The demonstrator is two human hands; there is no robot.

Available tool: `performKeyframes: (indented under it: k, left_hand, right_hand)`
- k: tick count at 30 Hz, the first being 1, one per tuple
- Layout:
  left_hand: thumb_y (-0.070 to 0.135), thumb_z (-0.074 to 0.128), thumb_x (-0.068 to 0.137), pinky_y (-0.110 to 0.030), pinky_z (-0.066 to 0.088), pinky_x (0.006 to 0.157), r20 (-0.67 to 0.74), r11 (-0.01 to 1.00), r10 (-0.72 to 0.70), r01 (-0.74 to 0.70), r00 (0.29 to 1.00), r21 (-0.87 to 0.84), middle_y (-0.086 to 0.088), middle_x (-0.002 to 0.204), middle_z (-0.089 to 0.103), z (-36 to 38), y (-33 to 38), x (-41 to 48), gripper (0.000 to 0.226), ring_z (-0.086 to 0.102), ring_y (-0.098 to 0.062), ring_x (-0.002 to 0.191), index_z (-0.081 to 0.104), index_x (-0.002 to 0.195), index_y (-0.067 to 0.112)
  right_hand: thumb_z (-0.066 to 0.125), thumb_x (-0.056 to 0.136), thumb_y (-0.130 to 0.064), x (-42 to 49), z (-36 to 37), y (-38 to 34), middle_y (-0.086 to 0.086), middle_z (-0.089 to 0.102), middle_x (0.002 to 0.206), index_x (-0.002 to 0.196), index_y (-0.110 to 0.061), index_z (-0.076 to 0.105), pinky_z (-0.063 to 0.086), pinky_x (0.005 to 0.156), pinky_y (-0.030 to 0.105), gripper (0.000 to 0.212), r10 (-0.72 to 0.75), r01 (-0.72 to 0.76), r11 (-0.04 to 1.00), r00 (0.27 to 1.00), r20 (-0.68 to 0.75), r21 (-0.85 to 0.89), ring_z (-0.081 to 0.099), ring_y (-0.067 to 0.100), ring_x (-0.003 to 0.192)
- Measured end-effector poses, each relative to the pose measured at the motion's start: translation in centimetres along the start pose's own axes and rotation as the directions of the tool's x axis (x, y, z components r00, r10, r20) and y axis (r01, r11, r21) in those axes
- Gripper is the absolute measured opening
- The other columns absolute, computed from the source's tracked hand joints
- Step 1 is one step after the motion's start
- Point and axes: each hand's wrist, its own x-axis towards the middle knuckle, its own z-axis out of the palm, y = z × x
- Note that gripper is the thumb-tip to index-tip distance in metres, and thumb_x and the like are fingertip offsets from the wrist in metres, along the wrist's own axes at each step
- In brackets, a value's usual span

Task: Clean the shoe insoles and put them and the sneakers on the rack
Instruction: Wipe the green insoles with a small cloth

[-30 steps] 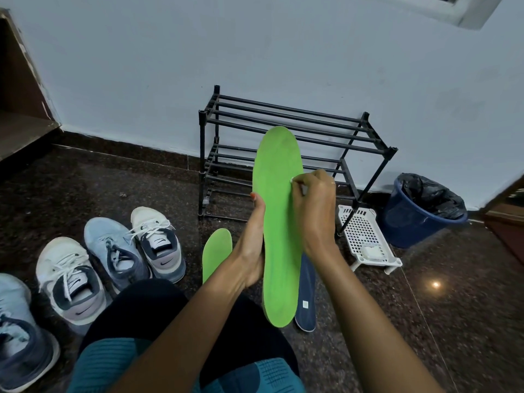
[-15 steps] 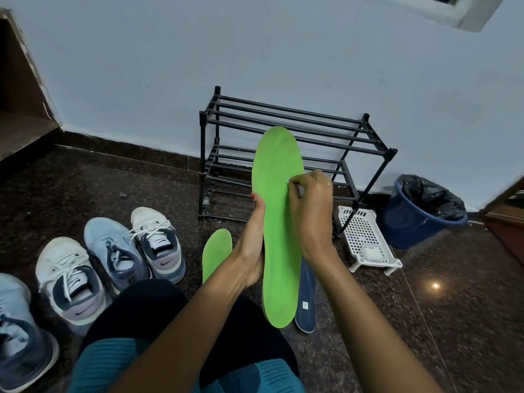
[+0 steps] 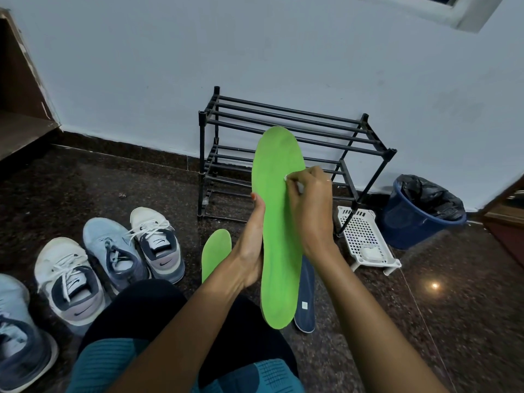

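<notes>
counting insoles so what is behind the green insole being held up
Behind the held green insole, low down, a dark blue insole lies on the floor; only its right edge and near end show, the rest is covered. Behind the top runs the black rack.

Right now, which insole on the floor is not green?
The navy insole, lying right of the held green insole; the other floor insole is green.

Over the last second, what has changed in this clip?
The right hand, its fingers pinching a small white wad, slid slightly left across the raised green insole. Nothing was taken up or let go. The left hand holds that insole as before; the sneakers, the rack and the floor insoles stayed put.
</notes>
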Motion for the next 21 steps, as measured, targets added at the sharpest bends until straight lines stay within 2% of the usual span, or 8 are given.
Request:
performKeyframes:
  k: [2, 4, 8, 11, 13, 17, 19, 21]
  left_hand:
    - [0.059, 0.018, 0.094, -0.032, 0.053, 0.082, -0.021, 0.999, 0.009, -0.010, 1.000, -0.032, 0.001, 0.096, 0.074, -0.1, 0.1, 0.1, 0.058, 0.068, -0.014, 0.095, 0.064, 0.104, 0.026]
    - [0.059, 0.020, 0.094, -0.033, 0.050, 0.084, -0.033, 0.999, 0.012, -0.014, 0.999, -0.052, 0.000, 0.097, 0.074, -0.1, 0.1, 0.1, 0.058, 0.066, -0.015, 0.098, 0.065, 0.103, 0.024]
    - [0.061, 0.015, 0.092, -0.031, 0.057, 0.074, -0.016, 1.000, 0.006, -0.005, 1.000, 0.006, 0.001, 0.097, 0.074, -0.2, 0.0, 0.1, 0.061, 0.070, -0.014, 0.089, 0.063, 0.107, 0.027]
    - [0.062, 0.013, 0.092, -0.029, 0.058, 0.067, -0.002, 0.999, -0.002, 0.002, 1.000, 0.033, 0.002, 0.093, 0.074, -0.2, -0.1, 0.1, 0.063, 0.071, -0.014, 0.084, 0.063, 0.105, 0.027]
    - [0.062, 0.014, 0.091, -0.031, 0.057, 0.072, -0.017, 0.999, 0.016, -0.016, 1.000, 0.035, 0.001, 0.095, 0.074, -0.3, 0.0, 0.1, 0.062, 0.070, -0.014, 0.087, 0.063, 0.105, 0.027]
    - [0.068, 0.026, 0.082, -0.040, 0.046, 0.098, -0.080, 0.997, 0.074, -0.074, 0.994, 0.002, -0.004, 0.103, 0.071, -0.5, 0.4, 0.2, 0.066, 0.063, -0.022, 0.106, 0.068, 0.099, 0.020]
    - [0.064, 0.021, 0.089, -0.036, 0.049, 0.090, -0.094, 0.997, 0.071, -0.072, 0.993, -0.005, -0.005, 0.097, 0.072, -0.7, 0.2, 0.3, 0.066, 0.065, -0.021, 0.099, 0.068, 0.094, 0.018]
    - [0.063, 0.015, 0.092, -0.032, 0.053, 0.077, -0.071, 0.999, 0.047, -0.048, 0.996, -0.014, -0.004, 0.095, 0.073, -0.6, 0.2, 0.3, 0.068, 0.069, -0.018, 0.091, 0.067, 0.098, 0.019]
  right_hand:
    - [0.058, 0.085, -0.001, -0.9, 0.3, -0.6, 0.012, 0.056, 0.088, 0.092, 0.002, 0.067, 0.032, 0.071, 0.021, 0.012, -0.066, 0.066, 0.998, 0.997, 0.029, 0.012, 0.047, 0.021, 0.086]
    - [0.060, 0.084, -0.001, -1.3, 0.2, -0.8, 0.011, 0.055, 0.085, 0.090, 0.002, 0.068, 0.028, 0.067, 0.018, 0.010, -0.108, 0.107, 0.994, 0.993, 0.043, 0.021, 0.044, 0.018, 0.083]
    - [0.059, 0.086, -0.004, -0.1, -0.3, 0.0, 0.010, 0.058, 0.092, 0.093, -0.001, 0.068, 0.042, 0.078, 0.028, 0.012, -0.007, 0.004, 0.999, 0.999, 0.052, 0.043, 0.051, 0.024, 0.091]
    - [0.058, 0.086, -0.002, 0.2, -0.7, 0.3, 0.009, 0.057, 0.091, 0.094, -0.002, 0.068, 0.037, 0.076, 0.021, 0.013, 0.046, -0.048, 0.997, 0.999, 0.024, 0.056, 0.052, 0.024, 0.092]
    - [0.059, 0.085, -0.002, -0.5, -0.6, -0.1, 0.008, 0.058, 0.090, 0.093, -0.002, 0.068, 0.034, 0.073, 0.018, 0.012, 0.017, -0.019, 0.998, 0.999, 0.045, 0.056, 0.051, 0.023, 0.090]
    - [0.062, 0.083, -0.001, -3.4, -0.2, -1.2, 0.009, 0.059, 0.085, 0.089, -0.002, 0.069, 0.028, 0.068, 0.014, 0.010, -0.083, 0.071, 0.992, 0.990, 0.115, 0.101, 0.049, 0.019, 0.084]
    - [0.062, 0.082, -0.001, -3.7, -0.3, -1.1, 0.009, 0.058, 0.083, 0.089, -0.002, 0.069, 0.027, 0.067, 0.013, 0.009, -0.090, 0.079, 0.992, 0.988, 0.122, 0.096, 0.048, 0.018, 0.082]
    - [0.062, 0.083, -0.001, -2.9, -0.6, -0.4, 0.009, 0.059, 0.085, 0.090, -0.002, 0.069, 0.028, 0.068, 0.014, 0.010, -0.053, 0.047, 0.997, 0.994, 0.098, 0.063, 0.049, 0.019, 0.083]
